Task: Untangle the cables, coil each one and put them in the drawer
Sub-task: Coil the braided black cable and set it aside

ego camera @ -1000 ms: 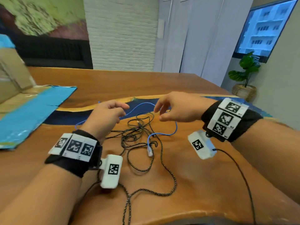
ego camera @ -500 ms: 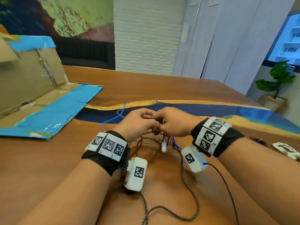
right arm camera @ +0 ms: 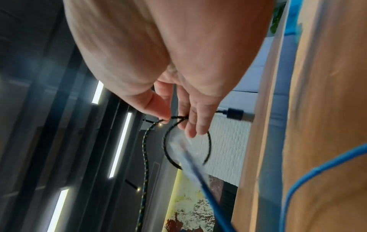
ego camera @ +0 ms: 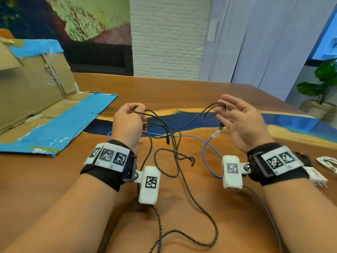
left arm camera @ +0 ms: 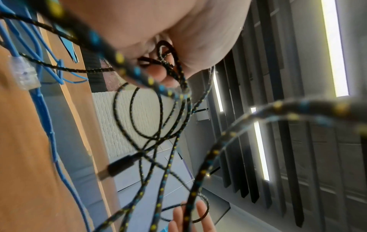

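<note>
The left hand [ego camera: 128, 123], at centre left of the head view, has its grip closed round several loops of the black cable [ego camera: 175, 136]; the left wrist view shows the braided strands passing between its curled fingers [left arm camera: 158, 73]. The right hand [ego camera: 240, 123], at centre right, pinches another stretch of the same black cable between thumb and forefinger, while its other fingers [right arm camera: 196, 125] are spread and nearly straight. In the right wrist view a small loop hangs below that pinch and a black plug [right arm camera: 235, 114] sticks out just past the fingers.

Between the two hands the black cable stretches in the air, crossing itself above the desk [ego camera: 182, 88]. From there it drops in tangled loops to the wood in the middle of the frame and trails towards the bottom edge. A second plug [ego camera: 167, 140] dangles below the left hand.

The blue cable [ego camera: 206, 150] lies on the desk under the hands, running from beneath the left hand across to a bend near the right wrist; its clear connector [ego camera: 216, 133] rests just below the right hand. Whether it threads through the black loops cannot be told.

A flattened cardboard box [ego camera: 36, 92] with blue tape lies at the left. A white bundle [ego camera: 328, 161] lies at the right edge, and a plant [ego camera: 324, 83] stands behind it.
</note>
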